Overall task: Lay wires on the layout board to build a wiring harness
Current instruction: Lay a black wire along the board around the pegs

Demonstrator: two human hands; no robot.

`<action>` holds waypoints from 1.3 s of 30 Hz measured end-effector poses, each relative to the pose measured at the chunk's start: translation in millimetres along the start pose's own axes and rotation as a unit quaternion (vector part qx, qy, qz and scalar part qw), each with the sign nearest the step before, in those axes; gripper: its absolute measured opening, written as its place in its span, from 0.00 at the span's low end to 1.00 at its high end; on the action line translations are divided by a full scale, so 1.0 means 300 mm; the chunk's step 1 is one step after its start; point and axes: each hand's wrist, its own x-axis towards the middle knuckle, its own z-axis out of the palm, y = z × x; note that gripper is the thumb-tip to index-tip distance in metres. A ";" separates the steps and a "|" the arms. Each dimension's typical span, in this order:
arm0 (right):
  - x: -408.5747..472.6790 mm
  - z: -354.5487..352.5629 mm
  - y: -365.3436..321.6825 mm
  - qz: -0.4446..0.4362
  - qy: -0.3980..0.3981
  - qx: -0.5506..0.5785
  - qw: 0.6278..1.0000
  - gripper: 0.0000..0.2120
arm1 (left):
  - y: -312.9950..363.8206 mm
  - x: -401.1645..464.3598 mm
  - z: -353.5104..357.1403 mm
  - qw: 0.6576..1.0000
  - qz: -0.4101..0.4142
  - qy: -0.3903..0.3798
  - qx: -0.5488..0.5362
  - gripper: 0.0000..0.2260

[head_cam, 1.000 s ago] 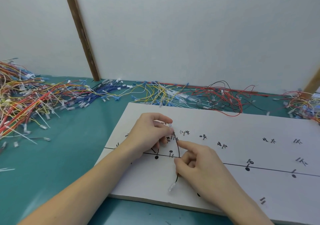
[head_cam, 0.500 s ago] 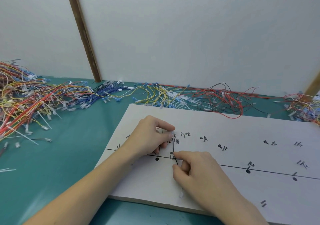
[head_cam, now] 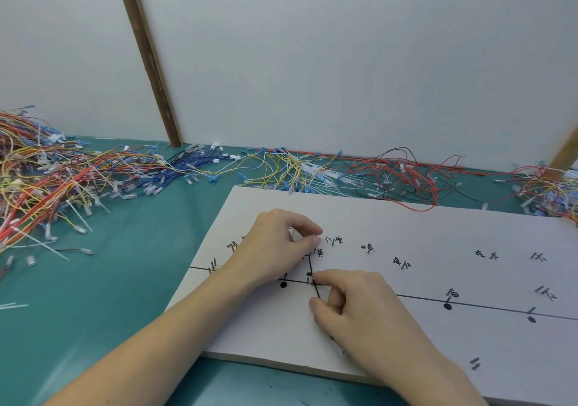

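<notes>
On a teal bench [head_cam: 119, 296] heaped with loose coloured wires [head_cam: 62, 180] along its far edge, a white layout board [head_cam: 438, 227] carried a single black wire [head_cam: 310, 264] near its left end. The left hand [head_cam: 275, 249] pinched the wire's far end beside a pin [head_cam: 309, 280], while the right hand [head_cam: 353, 305] gripped the near stretch between curled fingers. A hard tug could likely slip the wire off that pin.

Black wire [head_cam: 311, 264] ends hidden under both hands, board [head_cam: 406, 218] labels too small to read
</notes>
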 end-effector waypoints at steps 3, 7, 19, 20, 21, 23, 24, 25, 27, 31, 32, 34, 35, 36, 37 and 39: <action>0.001 -0.006 0.006 0.011 -0.011 0.019 1.000 0.16 | -0.006 0.009 0.001 0.999 -0.027 0.005 -0.030 0.03; -0.007 -0.013 0.016 0.002 -0.025 0.003 1.000 0.21 | -0.006 0.021 -0.011 0.992 -0.072 -0.010 -0.106 0.02; -0.013 -0.017 0.012 0.004 -0.026 -0.043 0.999 0.23 | -0.013 0.016 -0.008 0.995 -0.065 -0.008 -0.069 0.05; -0.014 -0.019 0.010 0.005 -0.030 -0.041 0.999 0.24 | -0.012 0.012 -0.008 0.997 -0.056 -0.009 -0.049 0.06; -0.015 -0.021 0.009 0.005 -0.030 -0.037 0.999 0.24 | -0.009 0.010 -0.009 0.998 -0.049 -0.011 -0.035 0.07; -0.016 -0.022 0.008 0.006 -0.021 -0.026 0.999 0.24 | -0.006 0.008 -0.015 0.998 -0.047 -0.019 -0.027 0.07; -0.015 -0.021 0.008 0.008 -0.015 -0.021 1.000 0.23 | -0.006 0.009 -0.019 0.998 -0.050 -0.025 -0.028 0.07; -0.014 -0.020 0.007 0.008 -0.011 -0.016 1.000 0.22 | -0.007 0.010 -0.024 0.998 -0.053 -0.033 -0.031 0.07; -0.013 -0.017 0.005 0.006 -0.008 -0.012 1.000 0.20 | -0.010 0.012 -0.032 0.996 -0.060 -0.048 -0.034 0.07; -0.009 -0.013 0.006 0.013 -0.007 -0.002 1.000 0.18 | -0.009 0.010 -0.035 0.996 -0.062 -0.056 -0.028 0.09; -0.007 -0.012 0.006 0.017 -0.005 0.005 1.000 0.17 | -0.010 0.010 -0.035 0.996 -0.064 -0.054 -0.029 0.09; -0.004 -0.008 0.010 0.021 -0.001 0.018 1.000 0.16 | -0.013 0.011 -0.033 0.996 -0.063 -0.050 -0.030 0.09; -0.003 -0.006 0.011 0.023 -0.001 0.025 0.999 0.15 | -0.014 0.010 -0.031 0.997 -0.058 -0.047 -0.028 0.09; -0.002 -0.005 0.013 0.026 -0.001 0.034 0.999 0.14 | -0.014 0.009 -0.030 0.997 -0.051 -0.044 -0.026 0.09; 0.000 -0.003 0.015 0.029 0.000 0.043 0.999 0.13 | -0.014 0.008 -0.028 0.998 -0.046 -0.041 -0.026 0.09; 0.005 -0.003 0.023 0.037 0.002 0.063 0.997 0.12 | -0.016 0.007 -0.025 0.998 -0.039 -0.037 -0.034 0.09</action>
